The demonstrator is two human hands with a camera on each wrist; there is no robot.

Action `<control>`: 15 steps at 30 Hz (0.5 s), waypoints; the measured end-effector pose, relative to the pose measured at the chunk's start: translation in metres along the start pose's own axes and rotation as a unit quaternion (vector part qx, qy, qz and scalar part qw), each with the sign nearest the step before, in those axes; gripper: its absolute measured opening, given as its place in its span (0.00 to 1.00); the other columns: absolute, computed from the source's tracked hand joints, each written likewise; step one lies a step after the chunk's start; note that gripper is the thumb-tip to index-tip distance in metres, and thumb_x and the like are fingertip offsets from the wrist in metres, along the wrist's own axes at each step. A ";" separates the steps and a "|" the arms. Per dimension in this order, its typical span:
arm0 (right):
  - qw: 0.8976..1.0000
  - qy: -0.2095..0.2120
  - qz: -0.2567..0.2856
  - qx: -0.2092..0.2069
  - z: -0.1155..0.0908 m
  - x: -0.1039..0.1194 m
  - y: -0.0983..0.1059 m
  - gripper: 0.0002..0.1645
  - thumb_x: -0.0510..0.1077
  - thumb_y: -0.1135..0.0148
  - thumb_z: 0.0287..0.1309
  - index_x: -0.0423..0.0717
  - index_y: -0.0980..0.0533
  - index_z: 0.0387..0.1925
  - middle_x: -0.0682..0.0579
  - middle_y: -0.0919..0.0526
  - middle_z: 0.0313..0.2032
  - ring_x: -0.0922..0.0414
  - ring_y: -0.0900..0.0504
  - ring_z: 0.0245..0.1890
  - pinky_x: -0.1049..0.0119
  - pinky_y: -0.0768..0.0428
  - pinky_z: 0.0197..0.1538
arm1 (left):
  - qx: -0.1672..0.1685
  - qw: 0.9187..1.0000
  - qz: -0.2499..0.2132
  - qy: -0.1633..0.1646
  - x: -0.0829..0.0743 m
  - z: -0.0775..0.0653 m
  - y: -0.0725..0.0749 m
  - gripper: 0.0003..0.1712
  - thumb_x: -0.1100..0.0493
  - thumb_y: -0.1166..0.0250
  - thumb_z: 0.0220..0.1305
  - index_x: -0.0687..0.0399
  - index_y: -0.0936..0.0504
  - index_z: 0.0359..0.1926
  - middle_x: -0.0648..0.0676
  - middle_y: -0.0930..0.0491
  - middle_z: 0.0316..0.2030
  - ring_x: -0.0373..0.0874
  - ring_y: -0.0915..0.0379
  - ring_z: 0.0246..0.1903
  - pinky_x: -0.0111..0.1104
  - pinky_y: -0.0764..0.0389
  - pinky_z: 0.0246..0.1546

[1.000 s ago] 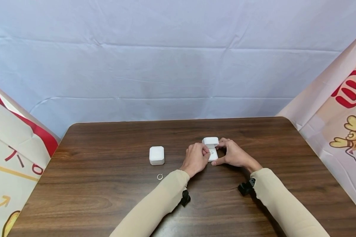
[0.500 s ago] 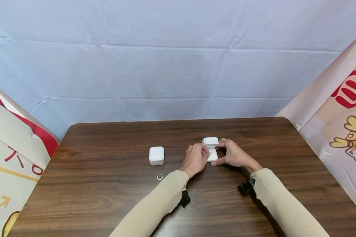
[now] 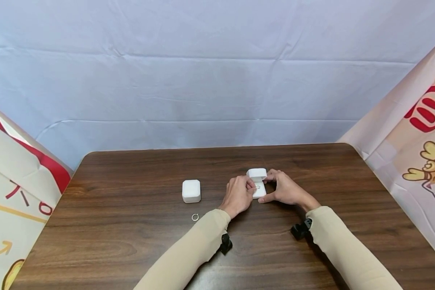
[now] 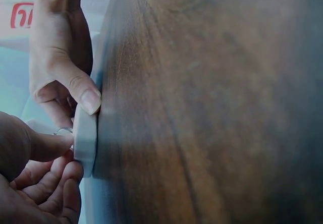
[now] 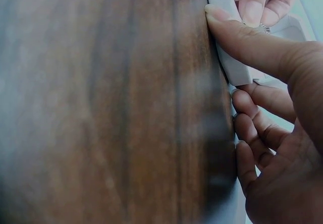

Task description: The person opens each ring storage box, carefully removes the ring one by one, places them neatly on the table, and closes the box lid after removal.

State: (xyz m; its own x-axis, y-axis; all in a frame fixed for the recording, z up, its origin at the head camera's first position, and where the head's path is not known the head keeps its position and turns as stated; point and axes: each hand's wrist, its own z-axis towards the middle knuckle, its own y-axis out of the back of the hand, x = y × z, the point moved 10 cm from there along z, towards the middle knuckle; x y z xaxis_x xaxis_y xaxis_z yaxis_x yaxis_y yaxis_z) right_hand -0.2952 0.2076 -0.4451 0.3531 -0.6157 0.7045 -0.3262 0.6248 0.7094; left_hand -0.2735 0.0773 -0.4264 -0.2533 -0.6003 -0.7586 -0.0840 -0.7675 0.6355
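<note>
A white ring box [image 3: 259,194] stands on the table with its lid [image 3: 256,173] raised at the back. My right hand [image 3: 288,190] holds the box from the right, thumb at the front and fingers toward the hinge side. From the left, my left hand [image 3: 237,195] pinches a silvery ring [image 4: 62,131] between thumb and fingers. The ring is at the box's white insert, its lower part hidden. In the right wrist view, my right thumb [image 5: 247,42] lies along the box's front wall, and part of the ring [image 5: 265,29] shows beside the left fingertips.
A closed white ring box [image 3: 191,191] stands to the left on the dark wooden table [image 3: 130,225]. In front of it lies another silvery ring [image 3: 195,217], close to my left sleeve. A pale cloth [image 3: 203,80] hangs behind the table's far edge.
</note>
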 end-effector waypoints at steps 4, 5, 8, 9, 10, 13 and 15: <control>1.000 -0.001 0.002 0.000 0.000 -0.001 0.000 0.30 0.48 0.13 0.39 0.44 0.15 0.45 0.52 0.21 0.43 0.51 0.26 0.46 0.51 0.29 0.54 | 0.003 1.000 -0.003 0.004 0.001 0.000 -0.001 0.07 0.65 0.30 0.64 0.52 0.16 0.28 0.42 0.22 0.23 0.34 0.27 0.25 0.27 0.25 0.30; 1.000 -0.001 0.003 0.000 0.000 -0.001 0.000 0.30 0.48 0.13 0.39 0.44 0.15 0.45 0.52 0.21 0.42 0.51 0.26 0.46 0.51 0.29 0.53 | 0.004 1.000 -0.004 0.005 0.001 0.000 -0.001 0.07 0.66 0.30 0.64 0.52 0.16 0.29 0.42 0.22 0.23 0.34 0.27 0.25 0.27 0.25 0.30; 1.000 -0.002 -0.001 0.000 0.000 -0.001 0.000 0.30 0.48 0.13 0.38 0.45 0.15 0.46 0.53 0.21 0.42 0.51 0.26 0.45 0.52 0.29 0.53 | 0.008 1.000 -0.004 0.006 0.001 0.000 -0.002 0.07 0.66 0.31 0.65 0.53 0.16 0.30 0.43 0.23 0.23 0.34 0.27 0.25 0.27 0.25 0.30; 1.000 -0.003 -0.002 0.000 0.000 -0.002 0.000 0.30 0.48 0.13 0.39 0.45 0.15 0.46 0.53 0.21 0.42 0.52 0.26 0.45 0.52 0.29 0.53 | 0.010 1.000 -0.003 0.006 0.001 0.000 -0.003 0.07 0.66 0.31 0.65 0.53 0.16 0.30 0.43 0.23 0.23 0.34 0.27 0.25 0.26 0.25 0.30; 1.000 -0.003 -0.002 0.000 0.000 -0.002 0.000 0.30 0.48 0.13 0.39 0.45 0.15 0.46 0.53 0.21 0.42 0.51 0.26 0.45 0.53 0.29 0.53 | 0.011 1.000 -0.003 0.006 0.001 0.000 -0.003 0.07 0.66 0.31 0.65 0.53 0.16 0.30 0.43 0.23 0.24 0.34 0.27 0.25 0.26 0.25 0.30; 1.000 -0.005 -0.002 0.000 0.000 -0.002 0.000 0.30 0.49 0.13 0.39 0.45 0.15 0.46 0.53 0.21 0.42 0.51 0.27 0.45 0.53 0.29 0.52 | 0.011 1.000 -0.003 0.006 0.001 0.000 -0.004 0.06 0.66 0.31 0.66 0.53 0.16 0.30 0.43 0.23 0.24 0.34 0.28 0.25 0.26 0.25 0.30; 1.000 -0.005 -0.001 0.001 0.000 -0.002 -0.001 0.30 0.49 0.13 0.39 0.45 0.15 0.46 0.52 0.21 0.42 0.51 0.27 0.45 0.52 0.29 0.52 | 0.009 1.000 -0.002 0.006 0.001 0.000 -0.004 0.06 0.65 0.31 0.66 0.53 0.16 0.30 0.43 0.23 0.24 0.35 0.27 0.25 0.26 0.25 0.30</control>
State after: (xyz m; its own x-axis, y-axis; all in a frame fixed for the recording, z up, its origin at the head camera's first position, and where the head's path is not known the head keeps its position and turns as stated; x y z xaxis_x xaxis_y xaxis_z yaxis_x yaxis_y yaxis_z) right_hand -0.2963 0.2084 -0.4473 0.3450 -0.6218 0.7031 -0.3272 0.6224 0.7110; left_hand -0.2738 0.0794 -0.4299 -0.2417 -0.6004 -0.7623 -0.1026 -0.7654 0.6353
